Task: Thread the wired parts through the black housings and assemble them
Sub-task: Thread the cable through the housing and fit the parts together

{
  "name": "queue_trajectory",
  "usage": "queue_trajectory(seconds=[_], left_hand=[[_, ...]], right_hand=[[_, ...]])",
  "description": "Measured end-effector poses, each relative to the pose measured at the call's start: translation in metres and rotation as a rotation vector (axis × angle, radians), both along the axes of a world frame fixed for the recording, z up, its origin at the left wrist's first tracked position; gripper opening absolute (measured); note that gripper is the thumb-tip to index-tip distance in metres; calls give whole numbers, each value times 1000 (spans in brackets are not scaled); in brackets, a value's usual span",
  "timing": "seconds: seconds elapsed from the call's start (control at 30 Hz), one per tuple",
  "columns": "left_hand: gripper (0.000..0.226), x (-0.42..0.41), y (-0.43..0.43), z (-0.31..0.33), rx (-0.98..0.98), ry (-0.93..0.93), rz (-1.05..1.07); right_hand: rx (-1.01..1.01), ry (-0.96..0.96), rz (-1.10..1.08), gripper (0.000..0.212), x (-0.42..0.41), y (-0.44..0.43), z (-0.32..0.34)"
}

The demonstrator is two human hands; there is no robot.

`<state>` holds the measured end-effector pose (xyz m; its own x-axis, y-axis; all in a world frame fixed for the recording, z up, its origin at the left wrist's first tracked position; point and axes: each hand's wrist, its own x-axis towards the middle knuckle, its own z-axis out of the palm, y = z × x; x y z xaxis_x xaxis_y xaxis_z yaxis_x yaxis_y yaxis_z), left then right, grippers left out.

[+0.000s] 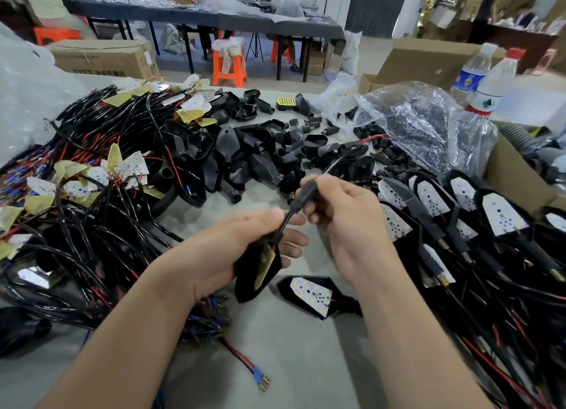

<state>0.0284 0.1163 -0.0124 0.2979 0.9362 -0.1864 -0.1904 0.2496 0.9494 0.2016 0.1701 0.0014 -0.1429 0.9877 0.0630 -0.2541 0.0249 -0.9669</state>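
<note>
gripping a black housing in left hand — fingers curled round it, right hand pinching the wire sleeve

Assembly workshop, my bench heaped with wire harnesses and black housings, cardboard cartons, long worktable with orange stools beyond.

Light: bright, even, from overhead. I find no hard shadows on my feed, only soft grey ones on the table.
Glare: white sheen across the plastic bag; a hot reflection on a glossy housing, lower left.
Focus: centre fairly sharp, fine detail legible to me.
Blur: smeared toward the edges; bottles and far bench soft.
Distortion: wide-angle bowing, foreground stretched at the bottom, corners pulled outward.
</note>
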Motion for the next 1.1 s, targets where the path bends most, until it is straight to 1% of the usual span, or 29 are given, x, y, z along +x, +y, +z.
queue_trajectory(seconds=[0.07,0.13,0.23,0.3,0.37,0.43,0.57,0.67,0.77,0.9,1.03,1.1], left_hand=[[44,-2,-1,-1,0,94,-71],[43,-4,-1,-1,7,181,-76],[29,-4,2,0,3,179,43],[28,-4,5,0,4,154,94],[23,-6,4,1,10,130,110],[24,-6,2,3,27,138,115],[19,-6,0,6,85,255,83],[17,-5,-2,5,111,328,28],[15,-1,-4,3,146,365,-9],[17,-1,-2,0,167,337,-27],[24,-1,0,1,118,280,67],[30,-1,0,2,114,333,109]], right_hand=[[-42,79,-140,31,4,3,2],[-62,129,-239,33,9,6,4],[-82,164,-320,29,13,8,3],[-91,144,-332,29,13,9,0],[-84,95,-323,31,12,9,-2],[-63,37,-299,33,11,9,-4],[-61,-25,-258,31,12,9,-4],[-54,-99,-188,29,10,7,-4],[-46,-72,-112,26,8,4,-2],[-65,34,-23,25,13,3,2],[-76,43,28,18,15,2,5],[-69,38,35,17,14,1,5]])
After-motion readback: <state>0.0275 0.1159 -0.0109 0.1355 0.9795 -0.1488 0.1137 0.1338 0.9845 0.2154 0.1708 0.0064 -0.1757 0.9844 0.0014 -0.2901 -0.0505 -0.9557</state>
